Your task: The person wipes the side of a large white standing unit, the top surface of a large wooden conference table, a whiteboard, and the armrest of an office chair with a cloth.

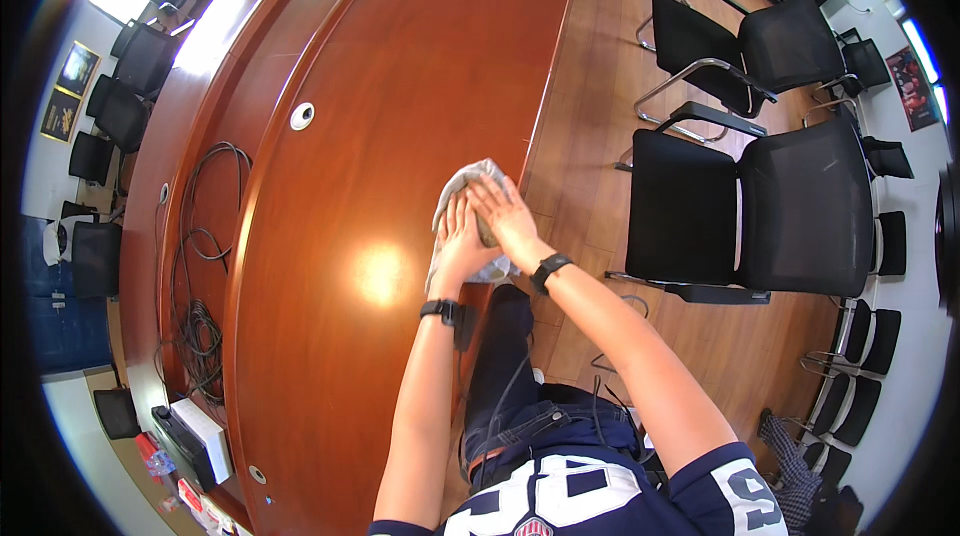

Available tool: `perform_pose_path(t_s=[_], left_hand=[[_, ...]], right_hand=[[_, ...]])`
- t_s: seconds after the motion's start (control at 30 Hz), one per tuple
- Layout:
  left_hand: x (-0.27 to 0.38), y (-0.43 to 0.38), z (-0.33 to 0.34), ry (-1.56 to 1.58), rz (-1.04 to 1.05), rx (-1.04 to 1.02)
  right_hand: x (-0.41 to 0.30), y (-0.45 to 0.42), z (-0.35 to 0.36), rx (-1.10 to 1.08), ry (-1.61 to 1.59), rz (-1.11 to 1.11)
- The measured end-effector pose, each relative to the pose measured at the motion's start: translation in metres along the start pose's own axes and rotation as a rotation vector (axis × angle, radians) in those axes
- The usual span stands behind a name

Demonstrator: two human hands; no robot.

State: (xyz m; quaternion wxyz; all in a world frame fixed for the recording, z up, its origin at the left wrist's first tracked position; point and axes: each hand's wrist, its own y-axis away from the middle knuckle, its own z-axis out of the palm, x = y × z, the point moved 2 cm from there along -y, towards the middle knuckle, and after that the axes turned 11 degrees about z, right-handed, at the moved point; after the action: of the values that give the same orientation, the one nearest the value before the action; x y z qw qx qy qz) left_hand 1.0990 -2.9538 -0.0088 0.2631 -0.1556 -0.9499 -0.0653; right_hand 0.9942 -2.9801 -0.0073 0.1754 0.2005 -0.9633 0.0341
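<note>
A light grey cloth [447, 194] lies at the near edge of a long reddish-brown wooden table [360, 161]. My left hand [459, 239] rests flat on the cloth, fingers pointing away from me. Beside it, my right hand [504, 217] presses on the same cloth with its fingers slanted towards the left hand, the two hands nearly touching. Between the palms shows a small greenish-brown patch that I cannot identify. Both wrists wear dark bands.
Black mesh chairs [682, 213] stand on the wooden floor to the right. Coiled black cables [201, 341] lie in the table's sunken middle channel. A white box [202, 438] and a black case [180, 446] sit at the lower left. Round cable grommets [302, 116] dot the tabletop.
</note>
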Motion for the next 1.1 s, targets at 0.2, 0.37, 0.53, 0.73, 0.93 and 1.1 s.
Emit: perform_pose_path(t_s=[0.2,0.37,0.53,0.73,0.93,1.1], left_hand=[[-0.001,-0.101,-0.011,0.039,0.074,-0.042],[-0.002,-0.139,-0.013,0.068,0.070,0.064],[0.001,-0.138,-0.006,0.148,0.078,0.195],[0.003,-0.147,0.012,0.214,0.088,0.410],[0.004,-0.143,0.010,0.096,0.023,0.289],[0.021,-0.145,0.018,0.154,-0.005,0.494]], right_hand=[[0.060,-0.065,0.016,-0.025,-0.035,0.105],[0.083,-0.098,0.016,0.021,-0.099,0.107],[0.092,-0.098,0.037,-0.031,-0.239,0.038],[0.110,-0.106,0.037,-0.098,-0.261,-0.122],[0.127,-0.125,0.054,-0.194,-0.320,-0.433],[0.150,-0.132,0.052,-0.331,-0.343,-0.530]])
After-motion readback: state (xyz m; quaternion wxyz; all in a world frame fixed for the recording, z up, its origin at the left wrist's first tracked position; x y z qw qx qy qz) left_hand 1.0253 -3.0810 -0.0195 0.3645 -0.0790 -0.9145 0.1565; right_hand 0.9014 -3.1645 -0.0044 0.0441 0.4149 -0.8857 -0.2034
